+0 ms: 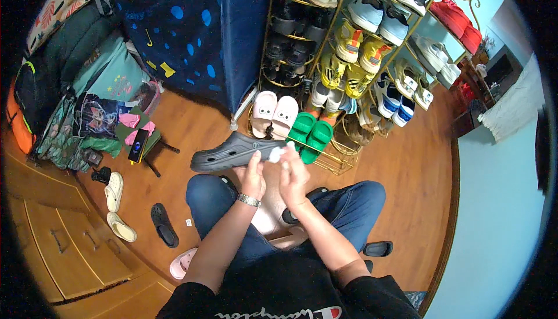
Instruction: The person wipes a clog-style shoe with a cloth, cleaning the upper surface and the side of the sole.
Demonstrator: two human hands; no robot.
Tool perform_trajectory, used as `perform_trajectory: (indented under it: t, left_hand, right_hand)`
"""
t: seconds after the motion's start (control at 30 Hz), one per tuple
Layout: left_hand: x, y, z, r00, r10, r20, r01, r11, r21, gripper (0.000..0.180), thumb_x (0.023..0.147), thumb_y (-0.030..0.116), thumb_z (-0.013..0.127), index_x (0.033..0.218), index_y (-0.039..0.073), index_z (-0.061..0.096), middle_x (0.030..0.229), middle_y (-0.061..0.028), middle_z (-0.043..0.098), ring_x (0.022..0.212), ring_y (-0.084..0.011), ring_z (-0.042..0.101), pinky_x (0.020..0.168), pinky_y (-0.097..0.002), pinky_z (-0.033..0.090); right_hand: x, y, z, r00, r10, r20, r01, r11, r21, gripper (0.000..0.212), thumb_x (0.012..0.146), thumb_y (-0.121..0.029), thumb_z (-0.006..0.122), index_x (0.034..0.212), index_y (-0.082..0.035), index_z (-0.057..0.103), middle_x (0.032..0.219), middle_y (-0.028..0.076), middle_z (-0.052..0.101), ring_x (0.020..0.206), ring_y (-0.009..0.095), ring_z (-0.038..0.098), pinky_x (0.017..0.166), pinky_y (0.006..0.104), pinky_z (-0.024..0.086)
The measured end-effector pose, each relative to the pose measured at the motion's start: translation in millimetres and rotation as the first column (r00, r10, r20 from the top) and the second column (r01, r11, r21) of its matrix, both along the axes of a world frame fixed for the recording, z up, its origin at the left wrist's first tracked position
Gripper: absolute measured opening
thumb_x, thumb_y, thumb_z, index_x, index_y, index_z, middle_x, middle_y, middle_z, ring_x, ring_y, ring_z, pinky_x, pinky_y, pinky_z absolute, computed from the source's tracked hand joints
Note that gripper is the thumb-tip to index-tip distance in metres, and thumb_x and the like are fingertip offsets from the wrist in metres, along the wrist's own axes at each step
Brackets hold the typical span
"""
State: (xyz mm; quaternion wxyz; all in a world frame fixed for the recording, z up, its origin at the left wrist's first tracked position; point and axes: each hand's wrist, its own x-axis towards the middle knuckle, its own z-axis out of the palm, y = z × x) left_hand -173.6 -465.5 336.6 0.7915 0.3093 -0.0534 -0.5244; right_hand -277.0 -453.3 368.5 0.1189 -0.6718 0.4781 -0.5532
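Observation:
A dark grey clog [224,154] is held up in front of me, toe to the left and heel to the right. My left hand [252,176] grips it from below near the heel, with the thumb along its side. In my right hand [293,172] a wad of white tissue [276,154] is pinched against the heel end of the clog. The fingers behind the tissue are partly hidden. Between my knees, a pale surface [268,213] shows under my hands.
Ahead stands a gold wire shoe rack [340,159] with several shoes, including pink slides [283,115] and green slides [318,138]. A small stool [148,144] bearing a phone [138,146] is at left. Loose clogs [164,226] lie on the wooden floor [412,202].

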Motion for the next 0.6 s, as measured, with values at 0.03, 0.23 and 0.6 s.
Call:
perform_trajectory:
  t: [0.03,0.23,0.6]
  left_hand:
    - [11,-4,-15,0.994,-0.073,-0.086,0.074,0.997,0.011,0.039,0.090,0.000,0.065,0.125,0.010,0.049,0.122,-0.0048,0.058,0.105,-0.0167,0.061,0.090,-0.0327,0.055]
    - [9,-7,-21,0.956,-0.240,-0.167,0.254,0.965,0.068,0.030,0.092,0.010,0.068,0.118,0.010,0.054,0.118,-0.0080,0.063,0.108,-0.0218,0.064,0.093,-0.0391,0.054]
    - [14,-7,-23,0.950,-0.272,-0.155,0.258,0.961,-0.100,0.044,0.092,0.007,0.064,0.131,0.013,0.046,0.127,-0.0067,0.059,0.113,-0.0231,0.062,0.099,-0.0433,0.051]
  right_hand:
    - [3,1,4,0.989,0.078,-0.128,-0.086,0.994,-0.065,0.022,0.085,0.007,0.058,0.105,0.003,0.066,0.115,0.021,0.067,0.110,0.036,0.064,0.102,0.0424,0.047]
    - [-15,-20,2,0.996,-0.062,0.068,0.051,0.987,0.151,0.026,0.081,0.012,0.058,0.103,0.001,0.067,0.111,0.022,0.068,0.112,0.040,0.063,0.100,0.0440,0.050]
    - [-15,-28,9,0.960,-0.146,0.241,0.042,0.920,0.390,0.017,0.093,0.000,0.056,0.105,0.004,0.066,0.104,0.022,0.068,0.098,0.036,0.067,0.088,0.0420,0.053]
